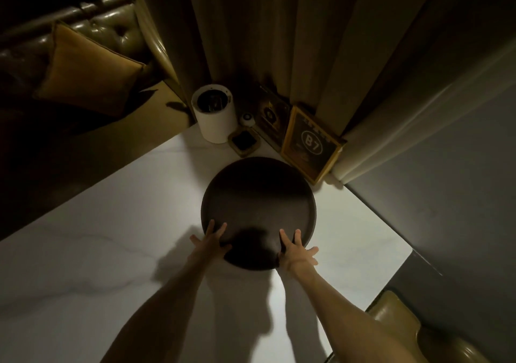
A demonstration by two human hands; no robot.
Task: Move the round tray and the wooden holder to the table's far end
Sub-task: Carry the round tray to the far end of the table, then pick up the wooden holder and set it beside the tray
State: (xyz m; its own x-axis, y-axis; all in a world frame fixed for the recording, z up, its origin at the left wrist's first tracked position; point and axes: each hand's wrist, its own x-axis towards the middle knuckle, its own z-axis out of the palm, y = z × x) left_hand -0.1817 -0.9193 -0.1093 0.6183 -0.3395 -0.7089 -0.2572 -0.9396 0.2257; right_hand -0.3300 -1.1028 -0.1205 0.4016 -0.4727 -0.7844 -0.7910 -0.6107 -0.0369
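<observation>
From my feed the round tray [258, 209] looks matt and dark. Table [97, 237] is smooth white marble-look, sofa [111, 27] glossy leather.

**Both arms out, hands spread flat**

My two bare forearms reach forward from the bottom of the view, angling in toward each other as they go. My left hand [210, 242] lies palm down with the fingers spread and pointing ahead; the thumb sticks out to the left, and the fingertips press flat rather than curl. My right hand [296, 250] mirrors it just across from the left, palm down, fingers fanned, with the outer fingers splayed off to the right. Neither hand is closed around anything; both are opened wide and laid flat. The wrists are straight, in line with the forearms, and the elbows are out of view.
</observation>
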